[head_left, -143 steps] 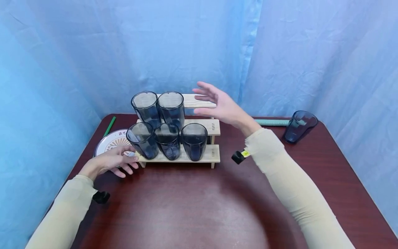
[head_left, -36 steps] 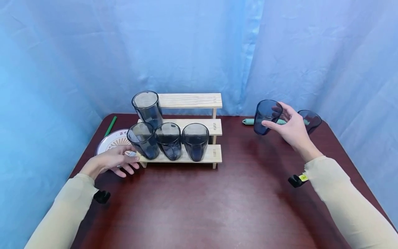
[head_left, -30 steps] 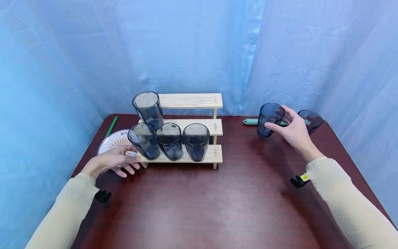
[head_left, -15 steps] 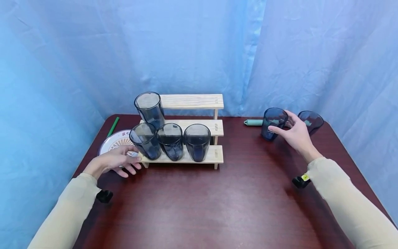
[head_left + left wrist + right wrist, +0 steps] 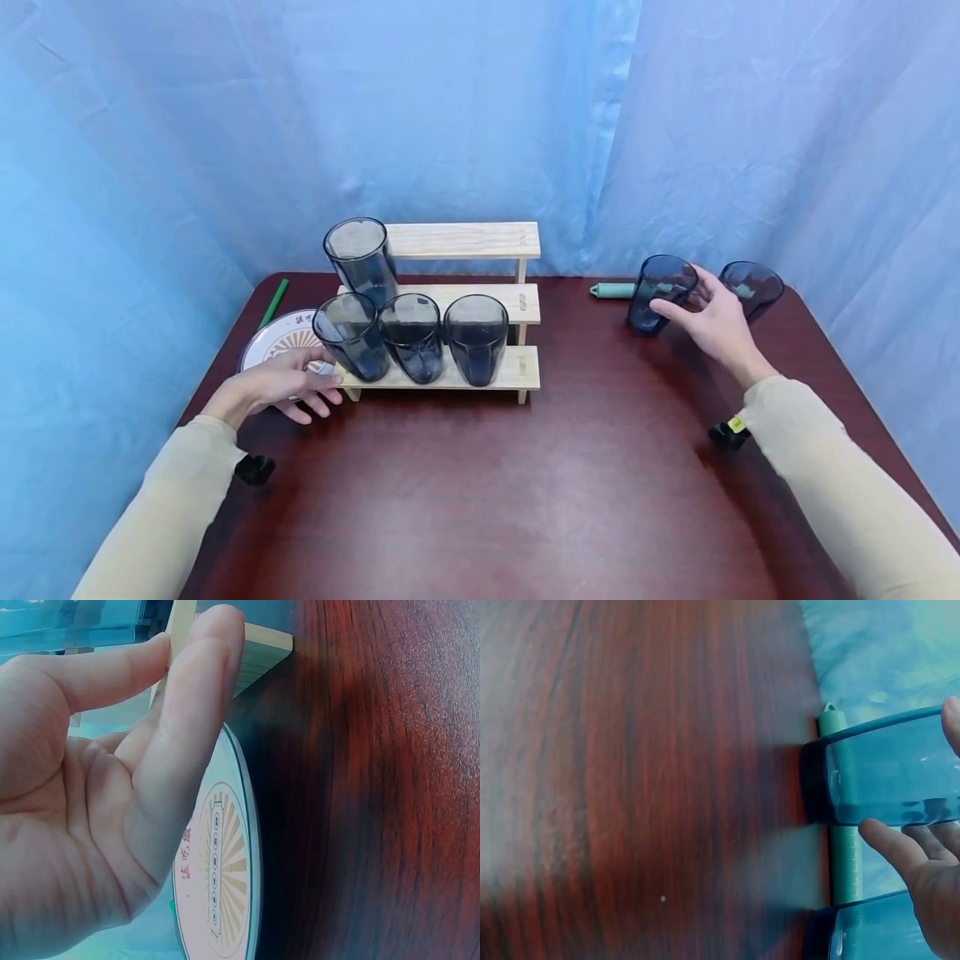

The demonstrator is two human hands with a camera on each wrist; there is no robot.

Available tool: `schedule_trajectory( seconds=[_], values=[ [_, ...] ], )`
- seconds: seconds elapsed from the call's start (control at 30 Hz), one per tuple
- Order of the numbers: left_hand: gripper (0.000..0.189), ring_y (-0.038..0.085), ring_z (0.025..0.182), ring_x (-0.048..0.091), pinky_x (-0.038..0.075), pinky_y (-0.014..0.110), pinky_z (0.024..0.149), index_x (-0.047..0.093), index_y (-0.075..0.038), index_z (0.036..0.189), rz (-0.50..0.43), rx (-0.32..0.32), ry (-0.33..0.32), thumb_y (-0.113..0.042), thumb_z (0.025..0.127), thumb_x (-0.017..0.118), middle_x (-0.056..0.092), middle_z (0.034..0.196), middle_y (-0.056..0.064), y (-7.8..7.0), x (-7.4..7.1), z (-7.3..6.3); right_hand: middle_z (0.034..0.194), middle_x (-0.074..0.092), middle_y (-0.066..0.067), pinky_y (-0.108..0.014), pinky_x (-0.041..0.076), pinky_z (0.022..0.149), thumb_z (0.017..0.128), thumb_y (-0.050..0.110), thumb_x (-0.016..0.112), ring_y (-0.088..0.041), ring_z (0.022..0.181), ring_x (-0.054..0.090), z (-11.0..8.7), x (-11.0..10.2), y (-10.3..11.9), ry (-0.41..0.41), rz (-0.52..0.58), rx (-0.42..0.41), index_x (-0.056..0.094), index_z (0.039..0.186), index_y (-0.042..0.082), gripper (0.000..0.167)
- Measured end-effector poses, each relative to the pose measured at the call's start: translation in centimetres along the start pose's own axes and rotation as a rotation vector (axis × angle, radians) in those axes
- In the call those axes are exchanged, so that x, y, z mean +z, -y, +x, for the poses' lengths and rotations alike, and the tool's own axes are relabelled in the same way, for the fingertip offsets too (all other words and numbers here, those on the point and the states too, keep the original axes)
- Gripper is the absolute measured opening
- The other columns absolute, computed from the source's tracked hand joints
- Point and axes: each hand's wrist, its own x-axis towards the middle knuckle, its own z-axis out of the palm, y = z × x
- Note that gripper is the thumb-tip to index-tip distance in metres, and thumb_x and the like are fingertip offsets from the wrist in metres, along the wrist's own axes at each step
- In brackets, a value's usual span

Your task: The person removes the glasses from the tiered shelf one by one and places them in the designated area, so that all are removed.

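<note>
My right hand (image 5: 718,327) grips a dark blue-grey drinking glass (image 5: 643,307) at the back right of the table, thumb on one side, fingers behind. The right wrist view shows its base at the tabletop. A second such glass (image 5: 757,287) stands just right of it, partly behind the hand. A three-tier wooden rack (image 5: 457,240) bears three glasses (image 5: 477,337) along its lowest shelf and one glass (image 5: 366,271) at the left of the middle shelf. My left hand (image 5: 266,389) pinches the lowest shelf's left end, its other fingers loosely extended.
Beside the left hand lies a white plate (image 5: 279,329) with a sunburst print, partly covered. Behind the plate is a green stick (image 5: 274,302). A teal tube (image 5: 611,290) lies along the back edge behind the right-hand glasses. Blue curtains surround the table (image 5: 487,500).
A glass has left the middle shelf in my right hand. Over the last second it has come down and slightly right, beside the other glass. My left hand has kept its place.
</note>
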Motion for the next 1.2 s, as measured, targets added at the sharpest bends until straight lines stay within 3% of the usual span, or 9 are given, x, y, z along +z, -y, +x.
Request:
schedule_trajectory(
  seconds=[0.3, 0.57, 0.63, 0.77, 0.87, 1.07, 1.2],
  values=[
    [0.068, 0.028, 0.086, 0.072, 0.062, 0.043, 0.071, 0.027, -0.001, 0.150, -0.010, 0.002, -0.001, -0.032, 0.101, 0.064, 0.072, 0.109, 0.016, -0.02, 0.11, -0.05, 0.159, 0.037, -0.019, -0.053, 0.044, 0.103, 0.090, 0.049, 0.074, -0.038, 0.140, 0.042, 0.13, 0.06, -0.20, 0.005, -0.026, -0.022, 0.016, 0.163, 0.016, 0.099],
    [0.070, 0.029, 0.086, 0.072, 0.062, 0.044, 0.072, 0.027, 0.000, 0.150, -0.013, 0.009, 0.004, -0.032, 0.101, 0.065, 0.072, 0.107, 0.015, -0.07, 0.05, 0.14, 0.155, 0.045, -0.015, -0.020, 0.051, 0.094, 0.089, 0.049, 0.075, -0.034, 0.139, 0.047, 0.23, 0.07, -0.43, -0.019, -0.016, -0.034, 0.020, 0.163, 0.019, 0.097],
    [0.070, 0.029, 0.086, 0.072, 0.062, 0.044, 0.072, 0.027, 0.000, 0.150, -0.008, 0.007, 0.003, -0.032, 0.101, 0.065, 0.072, 0.107, 0.015, -0.05, 0.00, 0.15, 0.156, 0.043, -0.016, -0.024, 0.051, 0.096, 0.090, 0.049, 0.075, -0.034, 0.139, 0.046, 0.30, 0.14, -0.40, -0.009, -0.015, -0.031, 0.019, 0.163, 0.018, 0.097],
    [0.071, 0.029, 0.086, 0.072, 0.062, 0.044, 0.072, 0.026, 0.000, 0.150, -0.009, 0.004, 0.002, -0.033, 0.100, 0.065, 0.072, 0.107, 0.015, 0.02, -0.08, 0.14, 0.157, 0.041, -0.017, -0.046, 0.048, 0.103, 0.090, 0.049, 0.075, -0.036, 0.139, 0.045, 0.44, 0.15, -0.17, 0.005, -0.019, -0.023, 0.018, 0.163, 0.016, 0.098],
    [0.070, 0.029, 0.086, 0.072, 0.062, 0.044, 0.071, 0.027, 0.000, 0.150, -0.015, 0.006, 0.004, -0.032, 0.101, 0.065, 0.073, 0.107, 0.015, 0.05, -0.06, 0.14, 0.157, 0.040, -0.017, -0.056, 0.044, 0.104, 0.090, 0.050, 0.075, -0.037, 0.140, 0.044, 0.37, 0.10, -0.01, 0.005, -0.012, -0.015, 0.019, 0.163, 0.016, 0.099],
    [0.067, 0.028, 0.085, 0.072, 0.062, 0.044, 0.071, 0.027, 0.000, 0.150, -0.026, 0.005, 0.014, -0.029, 0.102, 0.064, 0.072, 0.109, 0.017, 0.12, 0.06, -0.02, 0.162, 0.032, -0.015, -0.059, 0.041, 0.106, 0.089, 0.050, 0.076, -0.037, 0.143, 0.039, 0.17, 0.12, 0.04, 0.014, 0.006, 0.002, 0.016, 0.164, 0.021, 0.100],
    [0.068, 0.028, 0.085, 0.072, 0.062, 0.044, 0.071, 0.027, 0.000, 0.150, -0.021, 0.010, 0.006, -0.029, 0.101, 0.064, 0.072, 0.109, 0.017, -0.04, 0.02, -0.09, 0.168, 0.019, -0.009, -0.059, 0.034, 0.111, 0.090, 0.046, 0.077, -0.037, 0.148, 0.029, 0.27, -0.03, 0.40, 0.009, 0.012, -0.043, 0.009, 0.164, 0.029, 0.102]
  ],
)
